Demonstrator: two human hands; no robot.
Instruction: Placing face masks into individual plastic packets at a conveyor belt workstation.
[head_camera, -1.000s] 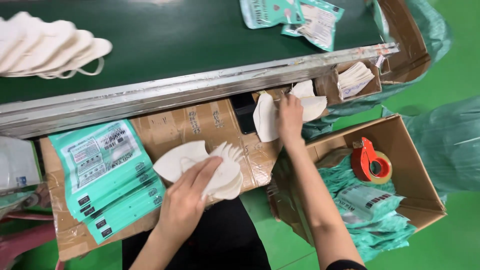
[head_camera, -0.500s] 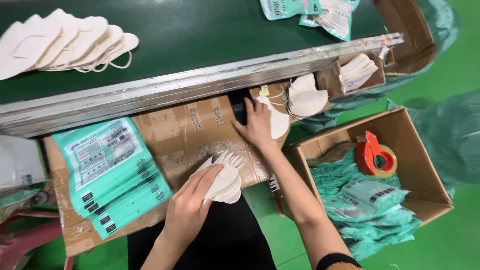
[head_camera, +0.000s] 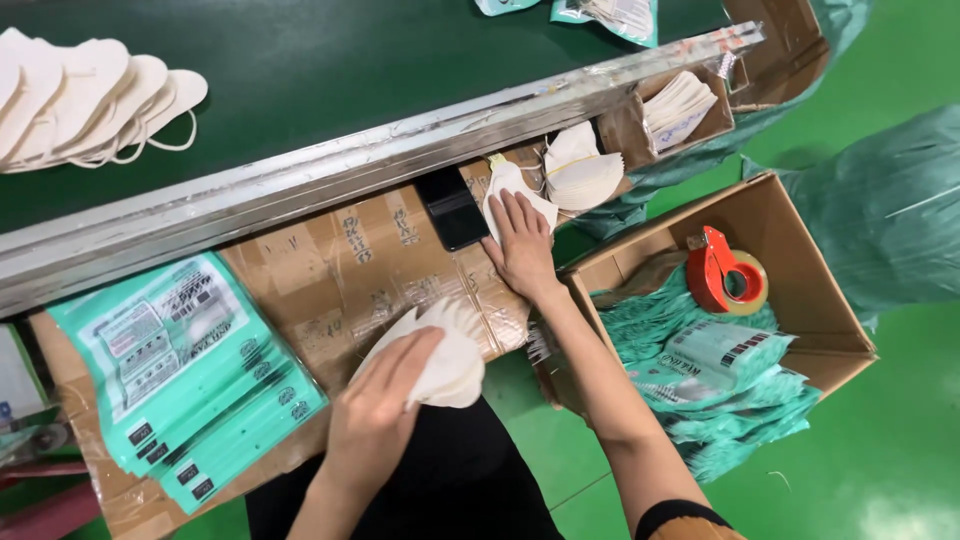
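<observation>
My left hand grips a fanned stack of white folded face masks above the near edge of a flat brown cardboard sheet. My right hand lies flat on a single white mask on the same cardboard, next to a black phone. Just beyond it sits another pile of white masks bound with a yellow band.
A stack of teal mask pouches lies at the left. A row of white masks rests on the green conveyor belt behind a metal rail. At the right, an open box holds filled teal pouches and a red tape dispenser.
My right hand came back from the far mask pile and now presses one mask flat on the cardboard. My left hand has drawn its fanned masks together into a tighter stack.
</observation>
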